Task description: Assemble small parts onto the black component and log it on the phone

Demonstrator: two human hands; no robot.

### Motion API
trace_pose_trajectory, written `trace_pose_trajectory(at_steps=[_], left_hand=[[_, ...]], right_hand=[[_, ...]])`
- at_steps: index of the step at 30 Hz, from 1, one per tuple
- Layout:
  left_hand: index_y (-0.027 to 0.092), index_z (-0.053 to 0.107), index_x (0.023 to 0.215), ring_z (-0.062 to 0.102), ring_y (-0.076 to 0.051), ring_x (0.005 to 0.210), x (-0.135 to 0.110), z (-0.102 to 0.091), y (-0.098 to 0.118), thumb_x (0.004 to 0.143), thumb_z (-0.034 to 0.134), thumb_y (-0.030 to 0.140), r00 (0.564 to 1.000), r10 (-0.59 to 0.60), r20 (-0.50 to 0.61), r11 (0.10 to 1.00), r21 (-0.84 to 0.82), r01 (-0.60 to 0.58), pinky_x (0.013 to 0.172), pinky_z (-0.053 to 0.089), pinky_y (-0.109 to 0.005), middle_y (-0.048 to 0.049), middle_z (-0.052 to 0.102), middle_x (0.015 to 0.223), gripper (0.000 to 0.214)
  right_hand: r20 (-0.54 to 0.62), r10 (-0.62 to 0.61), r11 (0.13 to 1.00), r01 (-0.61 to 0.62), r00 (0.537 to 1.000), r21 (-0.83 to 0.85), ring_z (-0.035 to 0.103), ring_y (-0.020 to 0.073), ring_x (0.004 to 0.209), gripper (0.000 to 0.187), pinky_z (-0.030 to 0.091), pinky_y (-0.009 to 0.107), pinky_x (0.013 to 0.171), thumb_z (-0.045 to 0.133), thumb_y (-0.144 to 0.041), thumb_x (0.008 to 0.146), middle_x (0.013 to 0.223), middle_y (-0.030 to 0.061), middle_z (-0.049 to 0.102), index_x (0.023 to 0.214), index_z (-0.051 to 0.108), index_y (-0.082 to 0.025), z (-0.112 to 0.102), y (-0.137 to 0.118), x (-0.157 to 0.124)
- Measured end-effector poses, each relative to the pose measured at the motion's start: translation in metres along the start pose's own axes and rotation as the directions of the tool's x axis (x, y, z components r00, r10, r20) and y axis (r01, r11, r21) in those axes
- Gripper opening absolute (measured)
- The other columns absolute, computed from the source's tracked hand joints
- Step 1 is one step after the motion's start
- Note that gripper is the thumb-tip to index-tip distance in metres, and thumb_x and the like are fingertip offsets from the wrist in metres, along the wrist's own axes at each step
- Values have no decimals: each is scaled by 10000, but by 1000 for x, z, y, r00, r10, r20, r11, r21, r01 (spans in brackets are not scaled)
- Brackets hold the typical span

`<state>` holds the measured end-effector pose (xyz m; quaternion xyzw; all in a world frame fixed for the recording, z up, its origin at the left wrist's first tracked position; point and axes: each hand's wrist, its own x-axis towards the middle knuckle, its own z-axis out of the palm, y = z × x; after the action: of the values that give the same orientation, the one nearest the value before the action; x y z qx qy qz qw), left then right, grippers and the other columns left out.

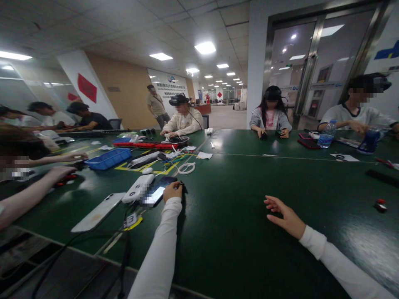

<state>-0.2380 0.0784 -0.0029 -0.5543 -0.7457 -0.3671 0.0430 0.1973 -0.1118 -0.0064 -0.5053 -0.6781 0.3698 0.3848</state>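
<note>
My left hand (pixel 173 191) is closed around a small dark object (pixel 183 187) on the green table (pixel 224 216); the fingers hide most of it, and its kind does not show. Just left of this hand lies a dark smartphone (pixel 166 181) with part of its screen lit. A white power bank-like box (pixel 139 188) and a white phone (pixel 98 211) lie farther left. My right hand (pixel 286 218) hovers over or rests on the tabletop, I cannot tell which. Its fingers are apart and hold nothing.
A blue tray (pixel 108 159), a coiled white cable (pixel 186 167) and black cords (pixel 124 245) are on the left. A small red-and-black object (pixel 380 205) lies at far right, a water bottle (pixel 326 135) behind it. Several people sit around the table; one's arms reach in from the left.
</note>
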Motion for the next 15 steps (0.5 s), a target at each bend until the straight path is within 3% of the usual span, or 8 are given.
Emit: trace_pose_trajectory(at_steps=[15], left_hand=[[193,606,925,555,-197,791,-1,-2,2,641,519,303,1000,14,-13,1000,24,-14,737,420,-297,-64,620,814,316]], right_hand=[[5,-10,1000,10,1000,1,470,199,1032,560,400,411,879,532,-270,736,1172,45,449,1234,277,-271,1,2,1]])
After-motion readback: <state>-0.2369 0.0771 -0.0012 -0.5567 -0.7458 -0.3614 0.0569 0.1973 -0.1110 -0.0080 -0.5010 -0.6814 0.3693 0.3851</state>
